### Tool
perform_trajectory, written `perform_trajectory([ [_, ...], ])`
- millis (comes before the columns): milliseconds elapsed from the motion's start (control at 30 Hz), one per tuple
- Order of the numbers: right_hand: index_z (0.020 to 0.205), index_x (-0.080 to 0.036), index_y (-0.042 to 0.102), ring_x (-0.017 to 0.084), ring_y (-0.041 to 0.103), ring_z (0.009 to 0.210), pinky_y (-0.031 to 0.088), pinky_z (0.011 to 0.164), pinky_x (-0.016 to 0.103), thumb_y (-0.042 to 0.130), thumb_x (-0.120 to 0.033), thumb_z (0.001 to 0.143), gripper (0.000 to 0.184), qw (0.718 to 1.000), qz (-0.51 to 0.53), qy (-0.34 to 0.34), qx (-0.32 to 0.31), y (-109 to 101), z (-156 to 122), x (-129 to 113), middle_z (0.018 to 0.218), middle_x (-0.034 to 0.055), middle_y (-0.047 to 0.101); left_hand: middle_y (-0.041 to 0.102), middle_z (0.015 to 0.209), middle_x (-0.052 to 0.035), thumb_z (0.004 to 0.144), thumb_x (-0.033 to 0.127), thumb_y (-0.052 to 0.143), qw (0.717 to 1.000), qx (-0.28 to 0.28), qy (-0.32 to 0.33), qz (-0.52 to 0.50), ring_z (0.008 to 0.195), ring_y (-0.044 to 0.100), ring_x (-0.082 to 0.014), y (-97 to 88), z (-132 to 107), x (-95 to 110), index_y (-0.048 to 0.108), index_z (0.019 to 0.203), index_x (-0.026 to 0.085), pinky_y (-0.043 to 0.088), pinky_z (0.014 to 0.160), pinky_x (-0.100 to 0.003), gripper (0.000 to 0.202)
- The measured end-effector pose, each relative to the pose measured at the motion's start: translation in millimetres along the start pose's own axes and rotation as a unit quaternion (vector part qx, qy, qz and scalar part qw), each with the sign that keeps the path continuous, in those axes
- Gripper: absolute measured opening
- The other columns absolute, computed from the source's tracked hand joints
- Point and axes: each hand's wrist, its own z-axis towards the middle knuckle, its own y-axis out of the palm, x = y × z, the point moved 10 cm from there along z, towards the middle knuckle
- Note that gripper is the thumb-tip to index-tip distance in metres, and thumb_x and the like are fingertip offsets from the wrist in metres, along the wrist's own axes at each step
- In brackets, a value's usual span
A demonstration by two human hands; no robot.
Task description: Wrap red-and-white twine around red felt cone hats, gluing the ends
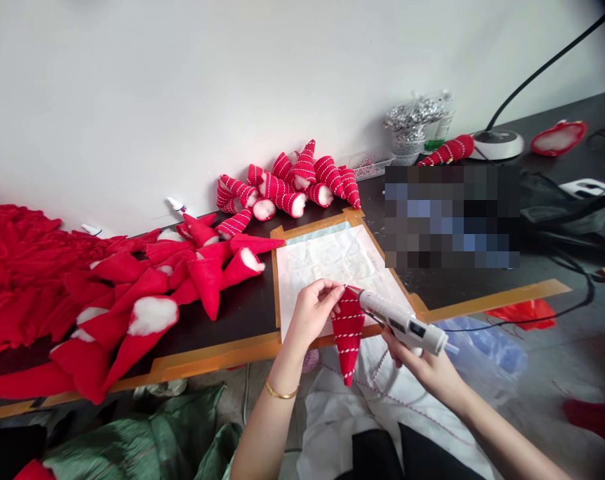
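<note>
My left hand point(315, 307) pinches the wide upper end of a red felt cone point(348, 333) wound with red-and-white cord; its tip hangs downward over the table's front edge. In my right hand point(417, 360) is a white glue gun point(400, 320), its nozzle touching or very near the cone's upper rim. From the cone, a loose length of the twisted cord point(397, 398) trails across my lap. Behind the hands lies a white sheet point(327, 263) taped to the dark table.
Plain stuffed red cones point(155, 317) pile up at left, beside heaped red felt point(22, 267). Cord-wrapped cones point(287, 193) stand against the wall. A lamp base point(497, 145) and silver tinsel point(415, 117) are at the back right. A black cable point(522, 321) crosses the right side.
</note>
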Motion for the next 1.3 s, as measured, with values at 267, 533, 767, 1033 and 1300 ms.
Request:
perform_trajectory([
  [267,0.068,-0.022,0.059,0.017,0.056,0.046,0.048,0.051,0.030,0.061,-0.050,0.089,0.036,1.000,-0.017,-0.014,0.000,-2,2,-7,0.049,-0.0005,0.057,0.063,0.066,0.0003,0.085,0.050,0.069,1.000,-0.001,0.002,0.007,0.058,0.057,-0.0130,0.6,-1,2,0.068,0.088,0.015,0.046,0.056,-0.024,0.034],
  [533,0.080,-0.019,0.068,0.019,0.061,0.052,0.051,0.052,0.031,0.065,-0.058,0.087,0.040,0.997,0.050,0.067,0.005,1,-8,24,0.062,0.0029,0.067,0.064,0.066,-0.0002,0.086,0.052,0.068,1.000,-0.007,-0.003,0.006,0.060,0.059,-0.0143,0.2,0,-1,0.068,0.089,0.016,0.048,0.059,-0.025,0.036],
  [767,0.084,-0.019,0.068,0.018,0.062,0.053,0.054,0.052,0.030,0.065,-0.062,0.085,0.043,0.995,0.069,0.076,0.017,-4,-15,17,0.069,0.0050,0.070,0.070,0.074,-0.0025,0.081,0.041,0.074,1.000,0.001,-0.004,-0.007,0.063,0.061,-0.0137,-0.1,0,-2,0.069,0.089,0.015,0.046,0.061,-0.025,0.028],
  [1033,0.086,-0.021,0.068,0.025,0.072,0.082,0.057,0.080,0.035,0.069,-0.050,0.084,0.029,0.995,0.039,0.030,0.088,-21,21,-9,0.085,0.0064,0.075,0.066,0.072,-0.0012,0.079,0.035,0.076,1.000,0.012,-0.009,-0.020,0.062,0.058,-0.0123,-0.4,2,-4,0.066,0.084,0.015,0.043,0.058,-0.023,0.023],
  [1300,0.084,-0.020,0.064,0.023,0.068,0.080,0.054,0.080,0.034,0.072,-0.040,0.081,0.022,0.992,0.097,-0.037,0.068,1,71,-43,0.085,0.0056,0.072,0.066,0.072,-0.0009,0.078,0.033,0.076,1.000,0.007,-0.001,-0.030,0.064,0.058,-0.0124,1.8,0,-1,0.066,0.082,0.015,0.044,0.060,-0.023,0.021],
])
